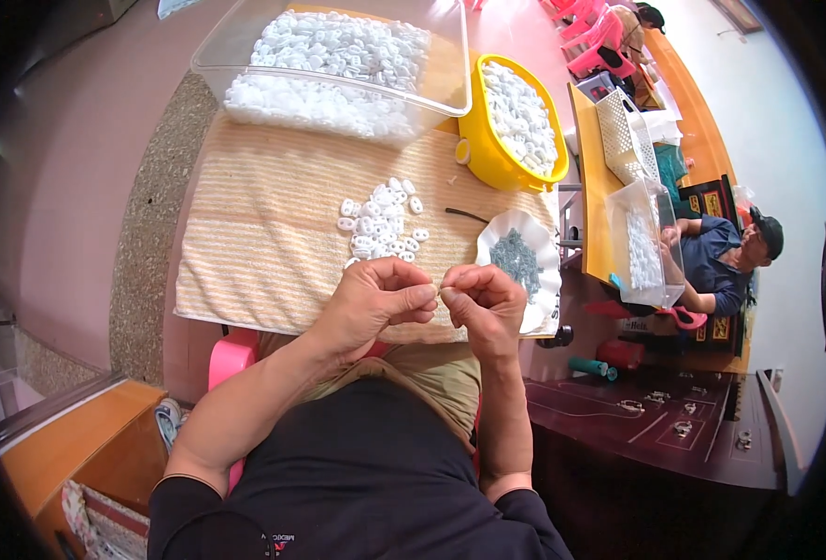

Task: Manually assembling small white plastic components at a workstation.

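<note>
My left hand (385, 297) and my right hand (484, 303) meet over the near edge of the cloth-covered table (254, 243), fingertips pinched almost together. Between them is something tiny and pale, too small to name. Just beyond my left hand lies a loose heap of small white oval plastic parts (375, 222) with holes in them. Close to my right hand stands a white scalloped dish (548, 257) holding many small grey-blue translucent pieces (515, 259). A thin black stick-like thing (466, 215) lies beside that dish.
A large clear bin (338, 82) full of white parts sits at the far side, next to a yellow tub (487, 154) of similar parts. To the right, a co-worker (726, 257) handles white pieces in a clear box (644, 252) on another table.
</note>
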`<state>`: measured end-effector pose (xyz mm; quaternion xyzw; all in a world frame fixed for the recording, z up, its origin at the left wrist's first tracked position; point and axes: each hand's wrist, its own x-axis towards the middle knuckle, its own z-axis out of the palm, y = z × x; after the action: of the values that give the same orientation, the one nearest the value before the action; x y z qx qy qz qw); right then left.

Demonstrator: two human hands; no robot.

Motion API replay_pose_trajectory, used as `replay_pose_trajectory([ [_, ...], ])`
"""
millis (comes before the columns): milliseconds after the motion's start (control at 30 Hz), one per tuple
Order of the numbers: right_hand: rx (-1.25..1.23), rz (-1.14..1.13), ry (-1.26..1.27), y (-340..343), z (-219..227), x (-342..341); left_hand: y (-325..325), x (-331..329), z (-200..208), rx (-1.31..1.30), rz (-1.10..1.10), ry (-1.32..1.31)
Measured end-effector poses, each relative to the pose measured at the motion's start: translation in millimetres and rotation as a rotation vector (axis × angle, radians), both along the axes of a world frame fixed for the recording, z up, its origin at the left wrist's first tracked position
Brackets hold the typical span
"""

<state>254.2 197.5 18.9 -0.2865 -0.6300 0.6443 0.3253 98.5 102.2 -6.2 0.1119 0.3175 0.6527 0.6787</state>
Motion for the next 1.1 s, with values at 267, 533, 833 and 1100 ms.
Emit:
replay_pose_trajectory([
  [267,-0.015,0.017,-0.004,-0.3,-1.4,0.1,0.0,-1.2,-2.9,-0.007,-0.011,0.025],
  [533,-0.006,0.038,-0.114,-0.5,-5.6,-4.2,0.6,1.3,-2.9,0.023,0.088,0.225],
  [833,-0.020,0.087,-0.244,0.5,-3.9,-5.0,1.1,2.3,-6.8,0.097,0.157,0.497],
  [1100,-0.067,0.066,-0.168,-2.3,-9.1,-10.1,0.1,5.4,-4.0,0.097,0.229,0.536],
])
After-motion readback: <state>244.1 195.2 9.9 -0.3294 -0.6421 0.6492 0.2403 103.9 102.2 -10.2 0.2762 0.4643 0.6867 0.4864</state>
